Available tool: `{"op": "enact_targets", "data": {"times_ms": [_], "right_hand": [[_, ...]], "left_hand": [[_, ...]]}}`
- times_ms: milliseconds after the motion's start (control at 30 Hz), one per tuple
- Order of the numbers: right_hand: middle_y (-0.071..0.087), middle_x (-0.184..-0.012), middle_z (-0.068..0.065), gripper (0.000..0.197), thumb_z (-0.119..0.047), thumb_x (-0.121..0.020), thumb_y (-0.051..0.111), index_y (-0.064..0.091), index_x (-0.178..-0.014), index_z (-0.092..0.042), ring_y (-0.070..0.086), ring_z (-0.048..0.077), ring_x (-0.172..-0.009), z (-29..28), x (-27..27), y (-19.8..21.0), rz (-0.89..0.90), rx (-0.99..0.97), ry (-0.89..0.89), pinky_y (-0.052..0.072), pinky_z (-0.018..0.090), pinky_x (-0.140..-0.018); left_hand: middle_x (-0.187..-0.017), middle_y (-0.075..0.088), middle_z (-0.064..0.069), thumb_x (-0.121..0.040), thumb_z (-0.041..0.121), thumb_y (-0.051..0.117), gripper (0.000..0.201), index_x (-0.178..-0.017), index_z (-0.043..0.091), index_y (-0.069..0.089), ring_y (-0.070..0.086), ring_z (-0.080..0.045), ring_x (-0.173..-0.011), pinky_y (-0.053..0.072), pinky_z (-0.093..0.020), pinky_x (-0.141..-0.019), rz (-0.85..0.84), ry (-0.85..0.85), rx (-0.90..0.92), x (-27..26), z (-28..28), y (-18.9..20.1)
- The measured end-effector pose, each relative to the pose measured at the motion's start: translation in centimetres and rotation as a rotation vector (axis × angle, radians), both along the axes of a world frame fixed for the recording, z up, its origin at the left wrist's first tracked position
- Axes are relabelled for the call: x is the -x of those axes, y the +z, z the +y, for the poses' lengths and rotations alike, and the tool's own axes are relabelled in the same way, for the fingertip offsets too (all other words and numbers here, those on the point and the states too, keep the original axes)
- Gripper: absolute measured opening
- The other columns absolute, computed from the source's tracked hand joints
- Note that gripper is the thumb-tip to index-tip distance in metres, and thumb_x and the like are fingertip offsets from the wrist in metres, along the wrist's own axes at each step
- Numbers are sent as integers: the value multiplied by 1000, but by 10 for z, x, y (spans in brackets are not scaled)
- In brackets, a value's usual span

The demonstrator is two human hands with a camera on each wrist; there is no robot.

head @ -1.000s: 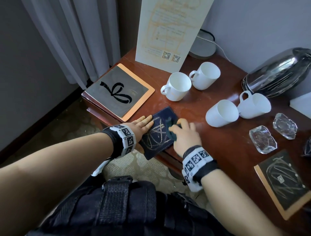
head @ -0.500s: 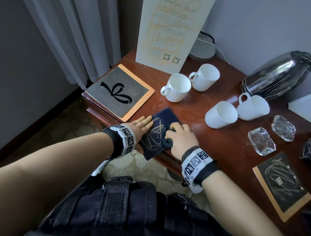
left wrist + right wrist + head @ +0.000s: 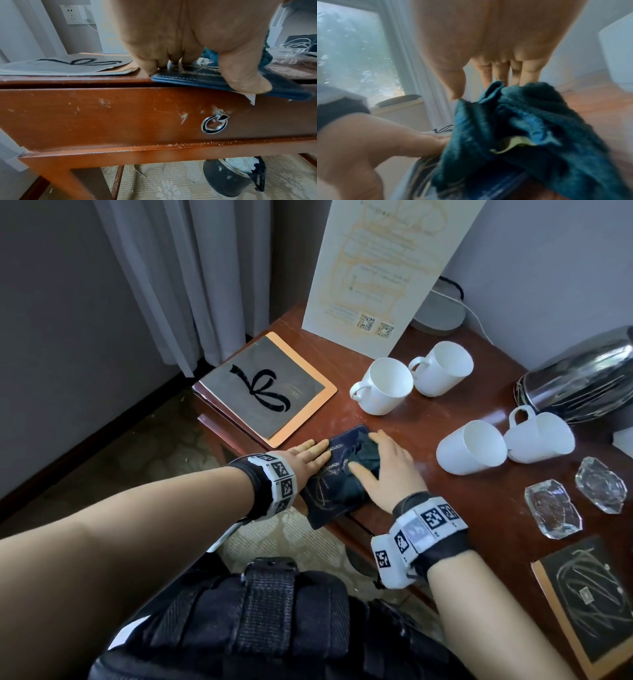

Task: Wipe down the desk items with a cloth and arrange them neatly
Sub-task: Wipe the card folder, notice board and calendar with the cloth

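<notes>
A dark blue stitched pad lies at the desk's front edge, one corner hanging over it. My left hand presses flat on the pad's left side. In the left wrist view its fingers and thumb lie on the pad above the drawer. A dark teal cloth is bunched on the far part of the pad. My right hand lies on the cloth with fingers spread. The right wrist view, blurred, shows straight fingers on the cloth.
Several white cups stand or lie behind and right of the pad. Two glass dishes and another dark pad sit front right. A grey ribbon pad, a standing card and a chrome kettle line the back. A bin stands below.
My right hand has gone from curled round the cloth to spread flat on it, and has pushed it toward the pad's far end. My left hand has stayed put.
</notes>
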State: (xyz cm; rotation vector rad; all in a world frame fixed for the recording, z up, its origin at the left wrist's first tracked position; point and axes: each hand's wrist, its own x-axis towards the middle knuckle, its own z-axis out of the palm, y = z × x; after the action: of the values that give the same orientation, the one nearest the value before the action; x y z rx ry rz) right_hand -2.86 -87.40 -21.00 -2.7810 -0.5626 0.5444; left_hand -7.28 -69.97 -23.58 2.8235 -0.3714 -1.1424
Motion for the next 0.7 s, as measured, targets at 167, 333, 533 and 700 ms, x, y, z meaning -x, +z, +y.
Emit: {"op": "enact_targets", "data": {"times_ms": [167, 333, 533, 700], "right_hand": [[-2, -157, -3, 59, -49, -93, 41, 15, -145, -39, 5, 26, -140, -6, 9, -6, -48, 269, -10, 17, 48, -109], [9, -155, -2, 59, -49, -90, 46, 24, -143, -36, 12, 27, -137, 23, 27, -17, -86, 282, 121, 20, 44, -108], [34, -144, -11, 45, -17, -89, 47, 47, -131, -34, 31, 25, -123, 8, 49, -8, 17, 178, 440, 34, 33, -102], [39, -142, -9, 48, -14, -88, 50, 45, -132, -33, 34, 23, -126, -8, 16, 2, -26, 165, 224, 34, 35, -105]], "left_hand": [[-153, -24, -4, -78, 56, 62, 113, -146, 13, -17, -15, -22, -143, -2, -32, -115, -23, -4, 19, 2, 0, 6], [-153, -25, -4, -78, 58, 60, 113, -146, 13, -18, -15, -22, -143, -2, -33, -116, -23, -10, -1, 2, -1, 5], [-153, -26, -2, -78, 57, 61, 114, -145, 15, -20, -15, -21, -143, 1, -33, -117, -21, 0, -6, 2, -1, 1], [-153, -25, -2, -77, 55, 65, 115, -145, 16, -20, -15, -20, -143, 0, -32, -116, -19, 14, 32, 2, 1, 1]]}}
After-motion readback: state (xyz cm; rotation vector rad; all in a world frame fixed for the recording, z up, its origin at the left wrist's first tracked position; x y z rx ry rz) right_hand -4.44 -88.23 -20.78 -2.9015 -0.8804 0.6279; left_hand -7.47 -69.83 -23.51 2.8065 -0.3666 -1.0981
